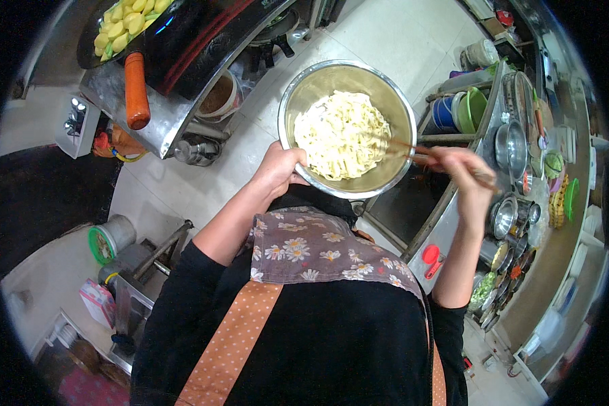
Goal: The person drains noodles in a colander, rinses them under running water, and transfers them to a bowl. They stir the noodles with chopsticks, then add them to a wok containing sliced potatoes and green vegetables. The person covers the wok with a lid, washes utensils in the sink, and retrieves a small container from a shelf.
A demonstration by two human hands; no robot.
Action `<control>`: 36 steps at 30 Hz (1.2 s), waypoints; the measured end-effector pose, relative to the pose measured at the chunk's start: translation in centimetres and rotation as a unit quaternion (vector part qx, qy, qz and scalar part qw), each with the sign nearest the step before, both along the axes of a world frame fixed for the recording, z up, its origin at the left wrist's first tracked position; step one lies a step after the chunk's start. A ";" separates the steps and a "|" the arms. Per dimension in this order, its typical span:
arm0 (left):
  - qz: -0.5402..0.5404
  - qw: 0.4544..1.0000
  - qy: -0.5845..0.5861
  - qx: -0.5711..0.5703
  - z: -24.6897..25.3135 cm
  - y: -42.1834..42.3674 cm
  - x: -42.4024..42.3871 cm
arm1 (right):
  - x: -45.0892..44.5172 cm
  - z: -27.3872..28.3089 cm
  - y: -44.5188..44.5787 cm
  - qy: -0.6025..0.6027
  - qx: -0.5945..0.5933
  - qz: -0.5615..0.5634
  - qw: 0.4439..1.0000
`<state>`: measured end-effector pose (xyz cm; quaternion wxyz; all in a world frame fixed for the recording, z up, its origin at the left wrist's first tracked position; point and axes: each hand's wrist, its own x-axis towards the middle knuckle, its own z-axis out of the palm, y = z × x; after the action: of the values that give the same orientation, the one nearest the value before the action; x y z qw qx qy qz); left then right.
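Observation:
My left hand grips the near-left rim of a round stainless steel bowl, thumb over the edge and fingers underneath. Inside lies a heap of pale yellow strips, which look like noodles. On the other side, my right hand is closed around a pair of brown chopsticks, somewhat blurred. Their tips reach over the bowl's right rim into the strips. The bowl is held in front of my flowered apron, above the tiled floor.
At upper left, a wok with an orange handle holds peeled yellow pieces, perhaps potatoes. A bucket stands below the stove edge. Along the right runs a steel counter with metal bowls, a ladle and a red item.

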<state>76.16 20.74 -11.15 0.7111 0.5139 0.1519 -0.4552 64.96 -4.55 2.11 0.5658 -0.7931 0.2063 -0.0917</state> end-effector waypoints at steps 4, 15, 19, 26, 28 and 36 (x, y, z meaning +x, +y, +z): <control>-0.007 1.000 -0.015 0.003 0.0 -0.6 0.1 | 2.7 -5.7 -1.7 0.029 -0.016 -0.136 0.990; -0.004 1.000 0.018 -0.008 -0.8 0.0 1.0 | 2.9 -3.6 3.9 -0.091 -0.185 0.300 0.931; -0.082 0.996 -0.022 -0.004 -0.1 0.4 1.6 | 5.0 -5.1 -1.6 0.011 -0.025 0.078 0.997; -0.055 0.998 0.006 -0.039 0.7 -0.2 1.5 | 5.6 -5.2 -1.3 -0.007 0.027 -0.069 0.997; -0.050 0.999 -0.011 -0.014 -0.1 -1.0 1.6 | 4.5 -7.0 1.8 0.008 -0.129 0.012 0.992; -0.040 0.998 -0.013 0.037 -1.9 0.2 1.4 | 1.7 1.2 4.6 -0.091 -0.228 0.291 0.925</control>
<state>77.55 20.98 -13.06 0.6745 0.5515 0.1390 -0.4706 66.70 0.01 3.29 0.3878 -0.9141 -0.1119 -0.0395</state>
